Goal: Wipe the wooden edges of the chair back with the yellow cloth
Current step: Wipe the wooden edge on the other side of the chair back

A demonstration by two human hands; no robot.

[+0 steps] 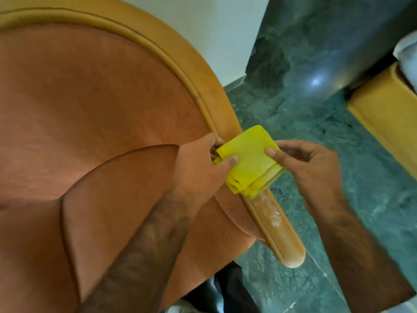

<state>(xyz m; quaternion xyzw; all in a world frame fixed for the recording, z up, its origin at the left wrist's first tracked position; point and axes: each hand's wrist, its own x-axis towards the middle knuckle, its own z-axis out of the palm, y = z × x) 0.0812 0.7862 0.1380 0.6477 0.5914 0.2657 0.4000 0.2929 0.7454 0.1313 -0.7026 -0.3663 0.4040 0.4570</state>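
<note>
The yellow cloth (250,161), folded into several layers, is held over the curved wooden edge (216,86) of the chair back, on its right side. It is gripped by 2 hands. The left hand (203,168) is closed on the cloth's left side, thumb on top. The right hand (309,163) pinches the right side between thumb and fingers. Below the cloth, whitish dusty marks are seen on the wooden rail (277,224). The orange upholstery (90,105) is bordered by the wood. A green marble floor (316,132) lies beneath.
</note>
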